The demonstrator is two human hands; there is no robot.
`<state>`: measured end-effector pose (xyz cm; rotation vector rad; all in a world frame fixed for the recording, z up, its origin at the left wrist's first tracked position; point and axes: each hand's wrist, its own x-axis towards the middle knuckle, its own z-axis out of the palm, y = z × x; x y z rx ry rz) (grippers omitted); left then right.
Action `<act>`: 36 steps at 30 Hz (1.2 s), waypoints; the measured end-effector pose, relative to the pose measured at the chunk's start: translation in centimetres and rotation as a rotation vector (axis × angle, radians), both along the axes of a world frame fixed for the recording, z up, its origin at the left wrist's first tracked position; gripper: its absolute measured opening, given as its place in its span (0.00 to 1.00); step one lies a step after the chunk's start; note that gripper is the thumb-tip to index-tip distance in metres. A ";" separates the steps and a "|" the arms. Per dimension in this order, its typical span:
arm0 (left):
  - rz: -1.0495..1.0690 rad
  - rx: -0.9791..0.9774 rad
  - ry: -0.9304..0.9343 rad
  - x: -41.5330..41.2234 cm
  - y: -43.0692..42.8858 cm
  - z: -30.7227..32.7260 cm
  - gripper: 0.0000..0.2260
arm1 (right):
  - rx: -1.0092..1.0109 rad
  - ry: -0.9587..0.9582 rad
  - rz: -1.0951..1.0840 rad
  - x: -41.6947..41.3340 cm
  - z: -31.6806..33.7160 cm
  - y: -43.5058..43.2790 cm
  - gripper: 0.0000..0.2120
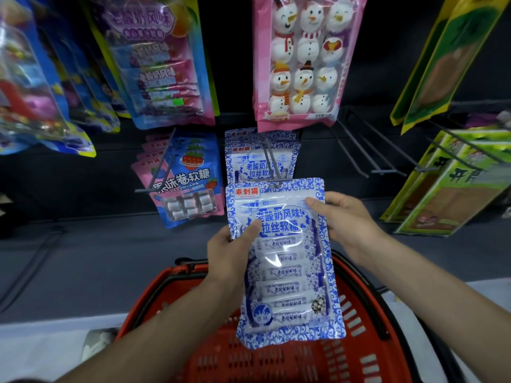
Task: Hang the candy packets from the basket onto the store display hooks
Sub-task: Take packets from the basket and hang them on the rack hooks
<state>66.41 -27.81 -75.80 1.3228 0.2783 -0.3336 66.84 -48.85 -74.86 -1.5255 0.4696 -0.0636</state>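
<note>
One blue-and-white candy packet (282, 258) is held upright above the red basket (359, 322). Its hang hole is brought up to the tip of the double-wire display hook (270, 158); whether the tip is already through the hole cannot be told. The left edge of the packet is grasped by the left hand (232, 250), thumb on the front. The upper right edge is pinched by the right hand (343, 219) in a similar grip.

Several packets of the same kind (249, 161) are already hung further back on this hook, so a part of the task is judged as done. On the visible basket floor no other packet is seen, but much is hidden by the held packet.

Little room is left above the hook, because the pink snowman pack (301, 59) hangs just over it. To the right, empty hooks (387, 150) stick out and are to be avoided. The strawberry packet (190, 178) hangs near on the left.
</note>
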 end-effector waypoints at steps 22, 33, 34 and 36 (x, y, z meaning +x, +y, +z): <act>-0.140 0.297 -0.152 4.7 1.0 -1.4 0.27 | -0.046 0.262 0.218 0.4 -2.8 1.2 0.39; -0.074 0.464 -0.232 8.5 1.1 -1.1 0.29 | -0.214 0.125 0.007 4.0 -2.5 2.0 0.49; -0.069 0.481 -0.229 8.7 1.0 -1.3 0.30 | -0.233 0.126 -0.002 4.1 -2.4 2.2 0.50; -0.081 0.510 -0.251 8.8 1.0 -1.8 0.32 | -0.280 0.153 -0.001 4.6 -2.7 2.4 0.49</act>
